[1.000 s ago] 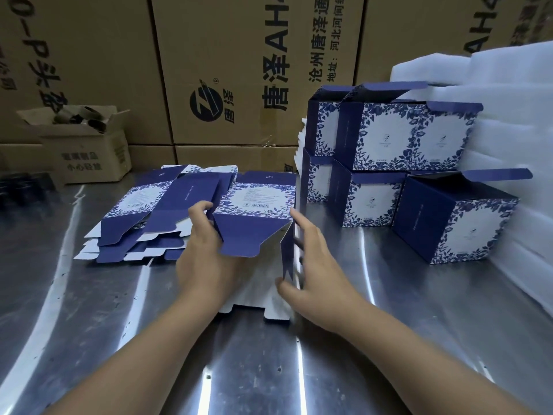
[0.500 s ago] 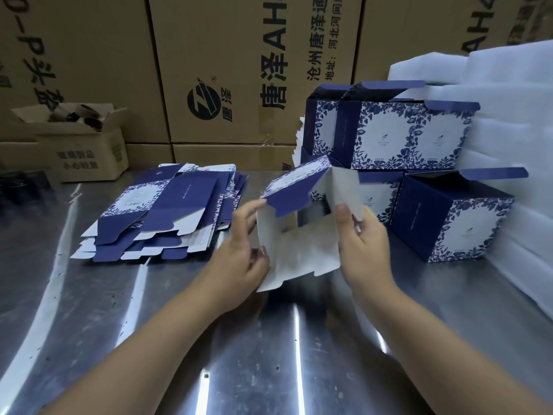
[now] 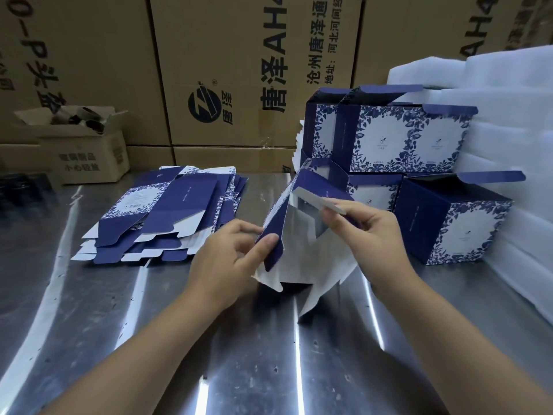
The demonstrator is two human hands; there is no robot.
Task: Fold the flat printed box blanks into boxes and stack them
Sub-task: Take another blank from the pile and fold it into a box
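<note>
Left hand [image 3: 230, 259] pinches one blue flap [image 3: 278, 217], right hand [image 3: 371, 232] grips another — both on a half-opened box blank [image 3: 302, 253] (white inside showing).

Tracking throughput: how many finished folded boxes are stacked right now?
6 folded boxes: top row left, middle, right; bottom row left, middle, right. More may hide behind.
</note>
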